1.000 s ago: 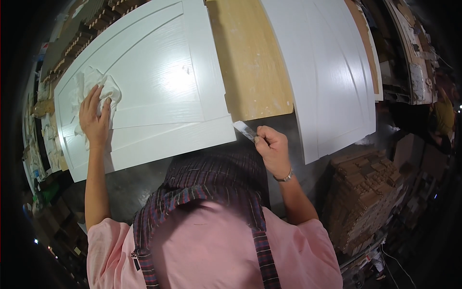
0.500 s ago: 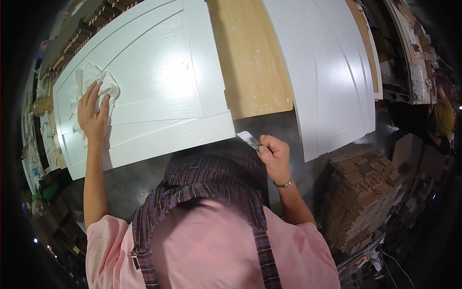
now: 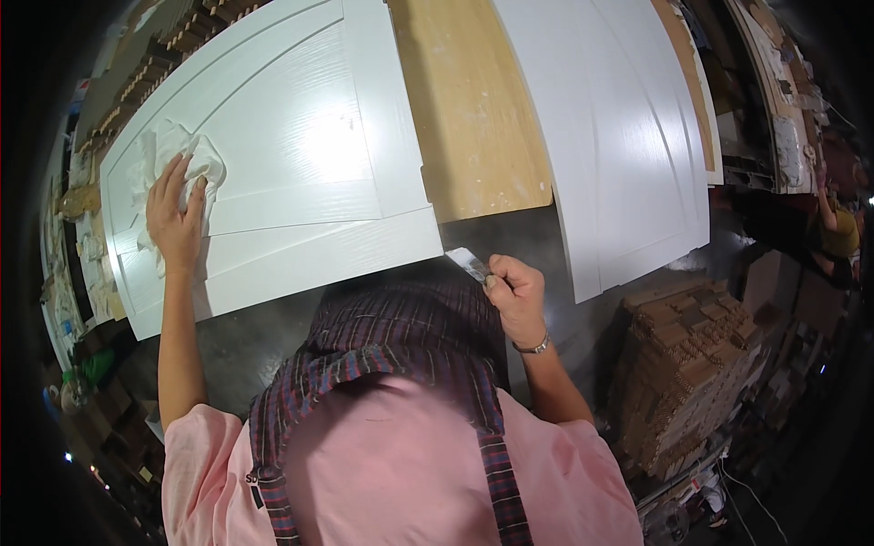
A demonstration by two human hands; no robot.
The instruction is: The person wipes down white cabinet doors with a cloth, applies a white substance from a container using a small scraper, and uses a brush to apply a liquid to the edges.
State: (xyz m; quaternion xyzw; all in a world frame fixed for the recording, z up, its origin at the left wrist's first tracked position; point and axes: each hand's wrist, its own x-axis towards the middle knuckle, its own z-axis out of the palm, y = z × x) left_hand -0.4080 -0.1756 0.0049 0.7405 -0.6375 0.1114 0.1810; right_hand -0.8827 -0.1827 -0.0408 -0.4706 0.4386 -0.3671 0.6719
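My left hand [image 3: 177, 218] lies on a crumpled white cloth [image 3: 202, 156], its fingers stretched out and pressing it to a white door panel [image 3: 282, 155]. Bunched folds of the cloth show around the fingertips. Beyond the panel's near right corner, my right hand [image 3: 517, 296] is closed around a putty knife [image 3: 468, 264]. White material covers part of its flat blade, which points up and left toward that corner. The fist hides the knife's handle.
A second white panel [image 3: 610, 155] lies to the right, with a yellowish board [image 3: 478, 118] between the two. Stacked brown wooden pieces [image 3: 687, 364] stand at the right. Far right, another person's arm [image 3: 830, 214] shows. Cables [image 3: 751, 500] hang at the lower right.
My right hand and the putty knife have shifted very slightly left. The left hand stays in place on the cloth. At the far right, the other person's arm has moved.
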